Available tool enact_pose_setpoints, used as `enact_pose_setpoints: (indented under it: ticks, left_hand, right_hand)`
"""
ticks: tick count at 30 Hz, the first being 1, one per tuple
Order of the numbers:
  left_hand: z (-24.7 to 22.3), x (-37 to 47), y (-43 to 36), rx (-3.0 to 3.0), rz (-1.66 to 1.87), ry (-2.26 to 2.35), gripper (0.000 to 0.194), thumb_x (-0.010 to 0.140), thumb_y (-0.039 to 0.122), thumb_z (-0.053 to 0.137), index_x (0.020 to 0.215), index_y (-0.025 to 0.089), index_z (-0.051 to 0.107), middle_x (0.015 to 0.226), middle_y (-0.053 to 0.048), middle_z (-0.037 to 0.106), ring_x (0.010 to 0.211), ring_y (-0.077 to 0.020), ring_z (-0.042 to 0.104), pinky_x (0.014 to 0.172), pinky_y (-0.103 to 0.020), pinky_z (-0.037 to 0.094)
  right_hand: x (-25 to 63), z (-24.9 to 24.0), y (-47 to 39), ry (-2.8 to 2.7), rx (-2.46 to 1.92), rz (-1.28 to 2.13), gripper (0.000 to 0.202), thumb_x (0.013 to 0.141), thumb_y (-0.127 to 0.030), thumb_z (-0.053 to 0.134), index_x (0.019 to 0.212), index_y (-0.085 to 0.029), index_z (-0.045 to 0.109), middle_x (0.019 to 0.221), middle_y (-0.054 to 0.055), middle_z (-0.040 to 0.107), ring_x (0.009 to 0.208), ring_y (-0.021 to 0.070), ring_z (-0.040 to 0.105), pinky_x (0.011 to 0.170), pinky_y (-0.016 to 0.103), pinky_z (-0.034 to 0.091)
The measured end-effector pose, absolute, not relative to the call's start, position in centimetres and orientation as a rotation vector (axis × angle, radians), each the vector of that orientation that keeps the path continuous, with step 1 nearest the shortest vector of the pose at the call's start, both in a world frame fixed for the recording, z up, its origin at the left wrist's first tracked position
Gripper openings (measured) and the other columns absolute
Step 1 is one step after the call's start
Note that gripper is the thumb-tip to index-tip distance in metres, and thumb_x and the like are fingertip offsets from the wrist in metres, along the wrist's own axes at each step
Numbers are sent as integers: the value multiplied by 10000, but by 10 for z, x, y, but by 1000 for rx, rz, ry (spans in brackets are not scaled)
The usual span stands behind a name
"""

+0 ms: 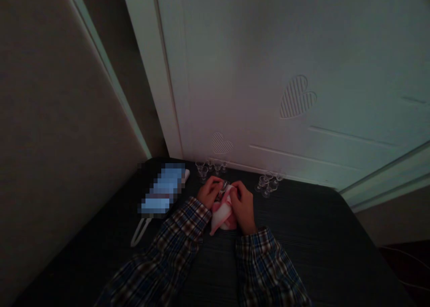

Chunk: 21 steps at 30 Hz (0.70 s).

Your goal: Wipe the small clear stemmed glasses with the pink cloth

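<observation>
Near the middle of the dark table, my left hand (210, 192) is closed around a small clear glass (225, 184), which sits between my two hands. My right hand (244, 204) is closed on a pink and white cloth (221, 215), its fingers pressing the cloth near the glass. The cloth hangs down in folds below the glass, its lower edge by the tabletop. My fingers hide part of the glass.
Several small clear glasses (202, 172) stand behind my left hand, and several more (268, 181) to the right. A phone with a lit, blurred screen (164, 188) and a white strap (141, 231) lies left on the dark table (302, 244). A white panel (255, 96) with embossed hearts rises behind.
</observation>
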<state>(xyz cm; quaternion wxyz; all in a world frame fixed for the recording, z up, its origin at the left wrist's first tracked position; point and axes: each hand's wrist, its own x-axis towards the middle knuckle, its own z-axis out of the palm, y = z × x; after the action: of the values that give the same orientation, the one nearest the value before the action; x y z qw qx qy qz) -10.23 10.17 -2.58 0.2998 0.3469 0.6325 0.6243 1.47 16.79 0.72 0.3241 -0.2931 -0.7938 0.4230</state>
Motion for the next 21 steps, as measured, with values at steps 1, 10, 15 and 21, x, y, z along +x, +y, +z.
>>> enact_pose_setpoints:
  ticks: [1,10,15,21]
  left_hand:
    - [-25,-102,102,938,1649,1684,303,774,425,461,921,162,496,706,-19,586,591,-112,531,537,-212,404]
    - [-23,-102,102,1053,1583,1707,357,743,387,520,1002,141,516,636,1,554,571,-107,503,524,-203,379]
    - [-16,-102,100,1029,1568,1673,357,759,380,496,1000,122,545,573,14,502,521,-91,453,501,-199,358]
    - [-14,-102,100,1007,1596,1636,364,754,385,499,998,124,565,572,7,505,522,-94,453,491,-203,353]
  right_hand:
    - [15,7,168,-2077,-772,1106,185,792,-254,356,759,-177,521,659,-29,528,612,97,490,569,197,336]
    - [14,4,170,-2070,-790,1072,194,794,-262,355,759,-178,527,649,-34,527,599,92,487,560,198,318]
    - [14,6,168,-2067,-794,1084,206,788,-275,356,755,-176,534,643,-30,531,587,96,480,557,201,324]
    - [14,6,168,-2069,-795,1085,221,792,-283,343,758,-178,535,636,-29,527,581,97,475,547,201,322]
